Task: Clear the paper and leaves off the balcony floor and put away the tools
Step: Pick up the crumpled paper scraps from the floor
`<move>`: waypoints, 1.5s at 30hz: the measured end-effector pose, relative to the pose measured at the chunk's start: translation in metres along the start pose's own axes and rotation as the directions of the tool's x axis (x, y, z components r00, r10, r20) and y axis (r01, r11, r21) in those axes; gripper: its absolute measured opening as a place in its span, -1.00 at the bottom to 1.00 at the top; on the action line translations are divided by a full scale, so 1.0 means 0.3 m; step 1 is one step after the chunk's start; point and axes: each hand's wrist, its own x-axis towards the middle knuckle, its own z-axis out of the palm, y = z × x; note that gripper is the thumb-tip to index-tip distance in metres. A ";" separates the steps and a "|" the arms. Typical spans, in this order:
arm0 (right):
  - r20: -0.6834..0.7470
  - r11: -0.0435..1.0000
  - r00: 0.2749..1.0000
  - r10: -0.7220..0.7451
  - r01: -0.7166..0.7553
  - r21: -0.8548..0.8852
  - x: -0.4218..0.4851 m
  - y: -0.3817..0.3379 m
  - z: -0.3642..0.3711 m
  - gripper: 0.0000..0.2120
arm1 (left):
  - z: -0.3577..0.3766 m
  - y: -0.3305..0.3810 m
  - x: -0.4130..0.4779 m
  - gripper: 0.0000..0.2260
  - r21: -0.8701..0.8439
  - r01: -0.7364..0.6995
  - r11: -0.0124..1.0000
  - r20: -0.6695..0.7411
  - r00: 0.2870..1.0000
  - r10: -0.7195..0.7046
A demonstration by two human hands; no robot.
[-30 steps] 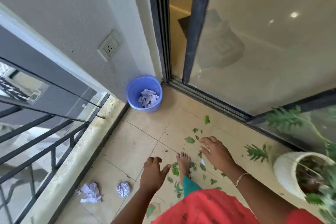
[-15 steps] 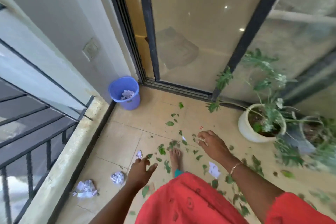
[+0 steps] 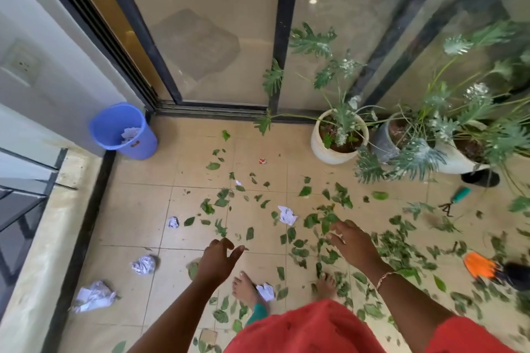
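Pale tiled balcony floor (image 3: 137, 209) fills the view, closed off at the back by dark-framed glass doors (image 3: 218, 37) and on the left by a low ledge with a railing (image 3: 25, 203). Three potted plants (image 3: 338, 149) stand together against the glass on the right. A blue bin (image 3: 140, 146) sits in the back left corner, with crumpled paper (image 3: 130, 132) inside it.

A person in red stands barefoot, both arms reaching forward above the floor. The left hand (image 3: 218, 261) holds nothing, its fingers loosely curled and thumb apart. The right hand (image 3: 354, 243) is likewise empty, fingers spread and relaxed over the litter.

Paper balls (image 3: 93, 295) lie near the ledge, with more among the green leaves (image 3: 338, 200) scattered across the middle and right tiles. One scrap (image 3: 265, 291) lies just beside the left foot. An orange and black tool (image 3: 479, 265), blurred, lies at the right edge. A small teal-handled hand rake (image 3: 459, 196) lies near the pots.
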 end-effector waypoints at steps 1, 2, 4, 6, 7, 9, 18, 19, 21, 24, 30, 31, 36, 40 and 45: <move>0.003 1.000 1.000 0.015 -0.015 0.006 -0.009 0.039 0.001 -0.72 | 0.026 0.024 -0.003 -0.63 0.006 -0.003 1.000 0.003 1.000 0.003; 0.004 1.000 1.000 0.023 -0.023 0.017 -0.016 0.078 0.002 -0.72 | 0.050 0.048 -0.003 -0.63 0.009 -0.004 1.000 0.007 1.000 0.004; 0.017 0.999 0.999 0.029 -0.030 0.032 -0.027 0.152 -0.001 -0.72 | 0.101 0.104 -0.004 -0.63 0.013 0.004 1.000 0.012 1.000 -0.004; 0.044 0.999 0.999 0.021 -0.022 0.027 -0.034 0.221 -0.026 -0.75 | 0.152 0.175 -0.007 -0.64 0.012 0.015 1.000 0.008 1.000 -0.015; 0.054 1.000 0.999 0.006 -0.007 0.025 -0.033 0.261 -0.040 -0.75 | 0.180 0.212 -0.008 -0.64 0.006 0.019 1.000 0.004 1.000 -0.019; 0.077 1.000 0.997 -0.023 0.021 0.018 -0.034 0.350 -0.080 -0.76 | 0.236 0.288 -0.011 -0.65 -0.011 0.032 0.999 -0.001 0.999 -0.032; 0.058 0.996 0.998 -0.007 0.012 -0.092 -0.025 0.716 -0.302 -0.70 | 0.367 0.562 0.022 -0.68 -0.058 0.035 0.998 -0.065 0.997 -0.039; 0.070 0.994 0.997 -0.010 0.018 -0.105 -0.011 0.726 -0.312 -0.71 | 0.369 0.573 0.028 -0.68 -0.057 0.028 0.998 -0.073 0.997 -0.032; 0.092 0.990 0.995 -0.036 0.048 -0.130 0.036 0.717 -0.317 -0.73 | 0.361 0.586 0.047 -0.69 -0.056 0.020 0.998 -0.091 0.996 -0.025; 0.110 0.986 0.991 -0.081 0.095 -0.136 0.119 0.654 -0.293 -0.73 | 0.333 0.573 0.097 -0.70 -0.046 0.027 0.999 -0.107 0.994 -0.031; 0.200 0.982 0.975 -0.100 0.129 -0.136 0.327 0.525 -0.237 -0.77 | 0.283 0.515 0.260 -0.69 0.006 0.035 0.999 -0.076 0.996 -0.034; 0.200 0.982 0.975 -0.099 0.128 -0.139 0.379 0.516 -0.221 -0.78 | 0.281 0.507 0.309 -0.68 0.028 0.023 0.999 -0.075 0.997 -0.021; 0.216 0.979 0.972 -0.089 0.125 -0.162 0.688 0.526 -0.054 -0.79 | 0.366 0.467 0.602 -0.57 0.153 0.014 0.988 -0.007 1.000 -0.014; 0.220 0.985 0.973 -0.075 0.107 -0.136 0.967 0.573 0.194 -0.78 | 0.561 0.404 0.884 -0.52 0.312 -0.034 0.950 0.121 0.993 -0.004; 0.196 0.992 0.981 0.016 0.009 -0.130 1.315 0.682 0.542 -0.86 | 0.883 0.307 1.219 -0.47 0.361 -0.044 0.932 0.260 0.964 -0.055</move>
